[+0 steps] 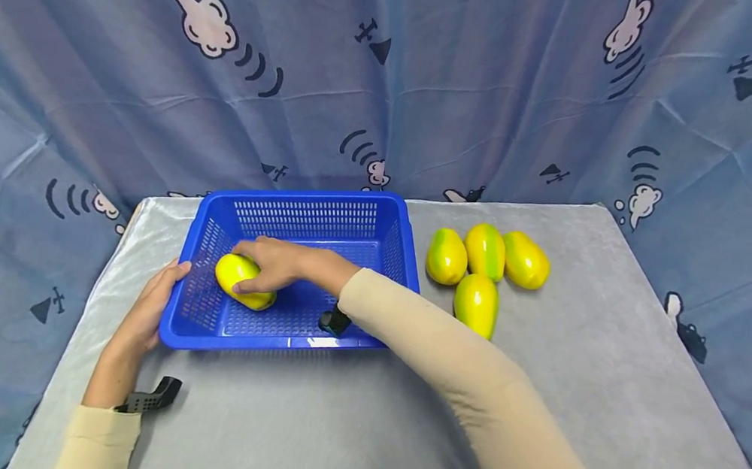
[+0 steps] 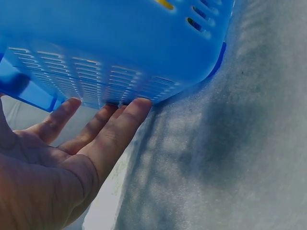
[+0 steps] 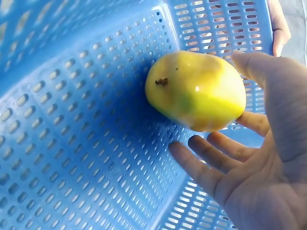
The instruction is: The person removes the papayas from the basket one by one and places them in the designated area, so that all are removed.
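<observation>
A yellow papaya [image 1: 231, 273] with a greenish patch lies near the left end of a blue plastic basket [image 1: 291, 343]. Over it is my right hand [image 1: 274, 264], thumb on one side and fingers on the other. In the right wrist view, this papaya [image 3: 192, 91] stands beyond the loosely spread fingers of my right hand [image 3: 264, 158]; several fingertips show apart from its lower side. My left hand [image 1: 149, 311] rests against the basket's left end from outside. The left wrist view shows its straight fingers [image 2: 115, 136] touching the slotted wall [image 2: 96, 76].
To the right of the basket, several more yellow-green papayas [image 1: 478, 301] sit close together on the grey cloth-covered table [image 1: 577, 405]. A blue patterned curtain [image 1: 324, 71] hangs behind and at both sides. Each wrist bears a black camera mount [image 1: 152, 396].
</observation>
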Motion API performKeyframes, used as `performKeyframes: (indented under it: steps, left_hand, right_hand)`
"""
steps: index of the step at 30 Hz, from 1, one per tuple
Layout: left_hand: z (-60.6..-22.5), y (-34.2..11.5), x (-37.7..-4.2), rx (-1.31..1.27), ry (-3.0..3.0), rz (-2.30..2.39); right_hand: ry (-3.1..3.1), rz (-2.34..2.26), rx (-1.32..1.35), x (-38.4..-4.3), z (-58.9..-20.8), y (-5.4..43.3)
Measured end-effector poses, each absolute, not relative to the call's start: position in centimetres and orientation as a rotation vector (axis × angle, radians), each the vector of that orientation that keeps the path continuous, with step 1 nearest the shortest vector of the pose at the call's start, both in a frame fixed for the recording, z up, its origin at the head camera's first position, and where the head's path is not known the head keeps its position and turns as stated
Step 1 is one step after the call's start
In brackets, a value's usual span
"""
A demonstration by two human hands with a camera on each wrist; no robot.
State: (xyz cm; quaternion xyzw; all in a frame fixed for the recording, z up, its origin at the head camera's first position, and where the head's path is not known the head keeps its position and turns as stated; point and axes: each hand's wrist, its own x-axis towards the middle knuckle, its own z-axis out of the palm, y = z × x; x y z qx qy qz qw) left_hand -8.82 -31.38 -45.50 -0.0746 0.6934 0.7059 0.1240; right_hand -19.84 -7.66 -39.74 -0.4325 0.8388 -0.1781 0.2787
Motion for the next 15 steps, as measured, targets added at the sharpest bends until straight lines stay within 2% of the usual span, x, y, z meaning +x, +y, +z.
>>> performKeyframes:
  steps: [15]
  left_hand:
    - [-45.20,-31.52,-8.46,-0.238,2.008,2.068]
  right_hand:
    - [2.224,-0.444,-1.164,-19.64,-39.87,-8.01]
